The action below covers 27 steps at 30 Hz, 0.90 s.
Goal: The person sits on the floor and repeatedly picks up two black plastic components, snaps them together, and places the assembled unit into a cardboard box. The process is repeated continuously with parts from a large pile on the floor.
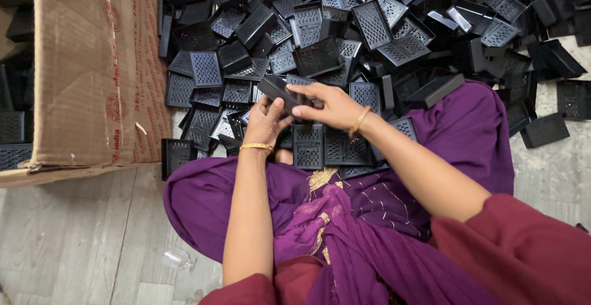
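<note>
Head view: a black perforated plastic part [284,91] is gripped between left hand [266,122] and right hand [328,105], above a pile of like parts [369,28].

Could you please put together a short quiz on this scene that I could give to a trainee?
1. True or false: both hands grip the same small black perforated plastic tray.
2. On which side of the picture does the brown cardboard box stand? A) left B) right C) bottom
3. Fill in: the heap of black perforated plastic trays lies on the pale ___ floor.

Key
1. True: the left hand and the right hand meet on it.
2. A.
3. Wooden-plank look, grey.
</note>
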Each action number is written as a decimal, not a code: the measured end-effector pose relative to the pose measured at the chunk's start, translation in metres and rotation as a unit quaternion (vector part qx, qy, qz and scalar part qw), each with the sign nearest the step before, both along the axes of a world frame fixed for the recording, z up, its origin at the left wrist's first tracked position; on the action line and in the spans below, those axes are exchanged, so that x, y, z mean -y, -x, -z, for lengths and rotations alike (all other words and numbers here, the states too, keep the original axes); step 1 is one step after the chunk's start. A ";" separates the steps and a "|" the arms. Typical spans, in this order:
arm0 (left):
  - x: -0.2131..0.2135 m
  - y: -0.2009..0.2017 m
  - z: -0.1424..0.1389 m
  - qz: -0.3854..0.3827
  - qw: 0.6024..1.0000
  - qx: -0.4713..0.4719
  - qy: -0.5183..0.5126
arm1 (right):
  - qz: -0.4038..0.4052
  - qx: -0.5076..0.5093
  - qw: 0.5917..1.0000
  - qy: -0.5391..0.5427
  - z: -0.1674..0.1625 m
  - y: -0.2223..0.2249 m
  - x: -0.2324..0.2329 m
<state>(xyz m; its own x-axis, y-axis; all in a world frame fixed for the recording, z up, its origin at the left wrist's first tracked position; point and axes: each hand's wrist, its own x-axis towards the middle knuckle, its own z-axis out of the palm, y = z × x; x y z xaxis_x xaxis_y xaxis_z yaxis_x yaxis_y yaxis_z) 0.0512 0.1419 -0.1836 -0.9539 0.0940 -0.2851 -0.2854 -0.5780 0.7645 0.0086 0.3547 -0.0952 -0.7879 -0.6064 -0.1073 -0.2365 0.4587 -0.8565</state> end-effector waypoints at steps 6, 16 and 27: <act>-0.002 0.000 0.021 0.018 0.997 0.033 -0.070 | 0.055 -0.285 0.956 0.040 0.011 -0.036 0.006; 0.004 -0.003 -0.006 -0.033 0.997 -0.052 -0.042 | 0.127 0.032 0.990 -0.055 0.020 -0.021 -0.005; 0.040 -0.014 -0.127 -0.261 0.747 -0.298 0.533 | 0.093 -0.122 0.986 0.068 0.042 -0.003 -0.049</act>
<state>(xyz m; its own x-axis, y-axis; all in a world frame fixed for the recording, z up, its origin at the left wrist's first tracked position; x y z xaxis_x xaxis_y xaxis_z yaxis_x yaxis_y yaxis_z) 0.0651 0.1022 -0.0565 -0.7685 -0.3126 0.5583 0.3419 0.5370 0.7712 0.0120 0.4034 -0.1371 -0.8791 -0.4446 0.1717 -0.3661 0.3993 -0.8406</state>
